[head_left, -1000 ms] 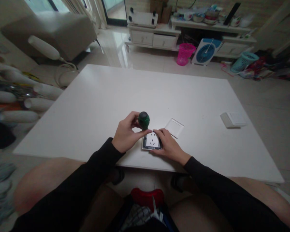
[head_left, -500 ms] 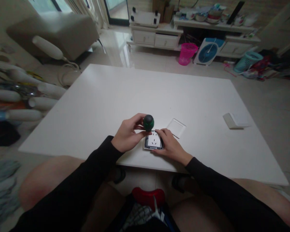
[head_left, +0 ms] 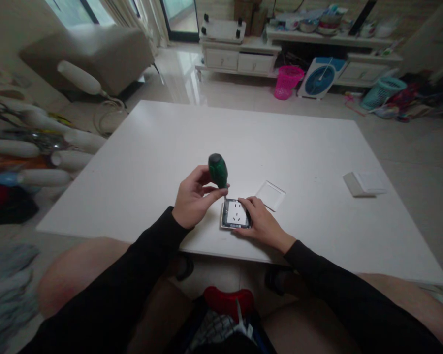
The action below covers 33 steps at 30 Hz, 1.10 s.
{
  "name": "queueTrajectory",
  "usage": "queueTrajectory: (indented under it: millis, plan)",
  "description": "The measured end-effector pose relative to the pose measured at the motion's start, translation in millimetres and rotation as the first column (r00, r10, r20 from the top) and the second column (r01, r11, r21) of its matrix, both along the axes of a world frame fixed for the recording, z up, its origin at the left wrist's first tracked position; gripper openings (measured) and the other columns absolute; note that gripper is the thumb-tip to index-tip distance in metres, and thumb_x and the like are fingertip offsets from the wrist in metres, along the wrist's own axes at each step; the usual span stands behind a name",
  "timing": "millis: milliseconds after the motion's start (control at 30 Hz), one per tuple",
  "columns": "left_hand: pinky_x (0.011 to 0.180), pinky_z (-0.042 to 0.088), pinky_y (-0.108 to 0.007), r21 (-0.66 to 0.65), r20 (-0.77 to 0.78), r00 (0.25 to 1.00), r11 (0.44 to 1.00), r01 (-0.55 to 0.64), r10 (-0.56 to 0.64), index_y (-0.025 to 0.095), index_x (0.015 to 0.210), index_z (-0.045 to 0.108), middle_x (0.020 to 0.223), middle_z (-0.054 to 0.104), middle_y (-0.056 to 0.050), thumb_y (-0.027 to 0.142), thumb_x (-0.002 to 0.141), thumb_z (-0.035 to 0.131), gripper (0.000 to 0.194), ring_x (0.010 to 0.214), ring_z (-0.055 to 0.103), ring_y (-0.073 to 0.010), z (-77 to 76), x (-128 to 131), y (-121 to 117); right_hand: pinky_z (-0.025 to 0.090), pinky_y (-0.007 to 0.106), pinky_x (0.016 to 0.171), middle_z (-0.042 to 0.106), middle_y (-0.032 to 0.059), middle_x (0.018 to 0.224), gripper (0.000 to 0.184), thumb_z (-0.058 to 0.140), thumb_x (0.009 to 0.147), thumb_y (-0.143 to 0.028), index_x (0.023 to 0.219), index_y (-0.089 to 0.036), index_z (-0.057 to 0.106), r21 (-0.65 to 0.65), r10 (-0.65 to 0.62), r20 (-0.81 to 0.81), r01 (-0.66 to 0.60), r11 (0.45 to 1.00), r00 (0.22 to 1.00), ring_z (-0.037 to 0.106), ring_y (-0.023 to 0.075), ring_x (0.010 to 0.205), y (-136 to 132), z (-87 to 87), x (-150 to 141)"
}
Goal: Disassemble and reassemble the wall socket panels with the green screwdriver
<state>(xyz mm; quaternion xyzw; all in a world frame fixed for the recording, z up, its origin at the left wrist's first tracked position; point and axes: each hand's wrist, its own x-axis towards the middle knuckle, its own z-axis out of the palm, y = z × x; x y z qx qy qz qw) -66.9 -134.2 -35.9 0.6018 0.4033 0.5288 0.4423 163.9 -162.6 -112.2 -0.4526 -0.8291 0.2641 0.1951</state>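
Note:
My left hand [head_left: 196, 197] is closed on a screwdriver [head_left: 218, 171] with a green and black handle. It tilts, handle up and to the left, and its shaft reaches down to the upper left part of a wall socket [head_left: 237, 212]. Whether the tip touches is too small to tell. The socket has a white face with slots and a dark surround, and lies near the front edge of the white table [head_left: 192, 137]. My right hand [head_left: 260, 220] grips the socket along its right side. Just beyond that hand lies a thin white square frame [head_left: 270, 195].
A white box-like piece [head_left: 363, 184] lies on the table's right side. Beyond the table stand a pink basket [head_left: 287, 82], a blue and white fan [head_left: 320, 77] and a low white cabinet [head_left: 239, 59]. A red object [head_left: 229, 301] is below the front edge.
The screwdriver has gone from upright to tilted, its handle higher and further left. My left hand has shifted slightly up with it. My right hand keeps its hold on the socket.

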Motion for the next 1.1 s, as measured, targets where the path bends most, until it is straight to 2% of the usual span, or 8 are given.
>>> queueTrajectory:
  millis: [133,233,333,433,500,600,833,1100]
  plan:
    - [0.060,0.059,-0.025,0.061,-0.156,0.969,0.981,-0.186,0.194,0.018,0.111,0.064,0.093,0.071,-0.004,0.031,0.077,0.085,0.042,0.085,0.071,-0.0178,5.0,-13.1,10.5,0.054,0.053,0.098,0.055,0.0131,0.128,0.083,0.086,0.077,-0.040,0.148,-0.028,0.043,-0.003,0.006,0.001,-0.006,1.000,1.000,0.055,0.0345,0.119,0.0,-0.6,-0.1]
    - [0.058,0.055,-0.026,0.125,-0.433,0.859,0.962,-0.242,0.273,0.017,0.113,0.071,0.089,0.074,-0.005,0.029,0.077,0.082,0.039,0.080,0.070,-0.0191,4.4,-32.2,23.3,0.054,0.053,0.097,0.055,0.0140,0.128,0.083,0.087,0.077,-0.039,0.146,-0.025,0.044,-0.003,0.002,0.002,-0.002,1.000,1.000,0.055,0.0342,0.117,0.0,-0.5,-0.2]
    - [0.073,0.058,-0.034,0.110,-0.696,0.678,0.969,-0.222,0.234,0.017,0.112,0.075,0.086,0.076,-0.005,0.027,0.077,0.080,0.037,0.077,0.071,-0.0211,-1.4,-53.4,38.3,0.054,0.053,0.097,0.055,0.0143,0.128,0.082,0.086,0.077,-0.038,0.146,-0.025,0.044,-0.002,0.006,-0.003,-0.006,1.000,1.000,0.055,0.0341,0.117,0.0,-0.3,-0.6]
    - [0.077,0.056,-0.035,-0.032,-0.898,0.433,0.970,-0.240,0.078,0.016,0.111,0.076,0.084,0.077,-0.007,0.030,0.082,0.074,0.032,0.078,0.072,-0.0228,-11.6,-67.3,51.7,0.054,0.053,0.098,0.056,0.0144,0.127,0.081,0.087,0.077,-0.037,0.145,-0.023,0.045,0.002,0.012,0.006,-0.012,1.000,1.000,0.055,0.0338,0.116,0.1,0.0,-1.1]
    - [0.074,0.054,-0.034,-0.069,-0.931,0.365,0.965,-0.255,0.030,0.015,0.106,0.078,0.080,0.077,-0.008,0.031,0.083,0.073,0.029,0.074,0.072,-0.0236,-19.5,-70.8,58.5,0.054,0.052,0.098,0.056,0.0149,0.127,0.080,0.087,0.077,-0.037,0.143,-0.021,0.046,0.003,0.014,0.023,-0.014,1.000,1.000,0.056,0.0334,0.115,0.3,0.7,-1.3]
    - [0.073,0.053,-0.032,-0.090,-0.951,0.310,0.957,-0.274,0.000,0.014,0.103,0.079,0.080,0.078,-0.009,0.030,0.081,0.073,0.028,0.075,0.073,-0.0245,-30.8,-70.7,65.2,0.054,0.051,0.100,0.055,0.0156,0.129,0.082,0.087,0.078,-0.037,0.145,-0.020,0.044,-0.003,0.027,0.036,-0.027,1.000,0.999,0.057,0.0331,0.117,0.4,2.4,-1.3]
    - [0.088,0.056,-0.036,-0.144,-0.974,0.211,0.945,-0.295,-0.083,0.013,0.115,0.076,0.101,0.081,-0.013,0.026,0.081,0.072,0.037,0.095,0.076,-0.0298,-51.6,-73.4,72.0,0.053,0.052,0.103,0.052,0.0193,0.136,0.087,0.086,0.081,-0.041,0.150,-0.017,0.040,-0.002,0.049,0.106,-0.049,0.999,0.993,0.056,0.0346,0.123,1.5,4.6,-2.6]
    - [0.091,0.056,-0.034,-0.180,-0.978,0.158,0.938,-0.295,-0.138,0.015,0.114,0.073,0.107,0.080,-0.013,0.027,0.084,0.070,0.032,0.102,0.075,-0.0291,-60.8,-76.4,77.0,0.052,0.053,0.105,0.051,0.0195,0.140,0.088,0.085,0.081,-0.040,0.151,-0.019,0.036,0.012,0.063,0.102,-0.064,0.998,0.993,0.055,0.0350,0.126,0.7,6.5,-2.4]
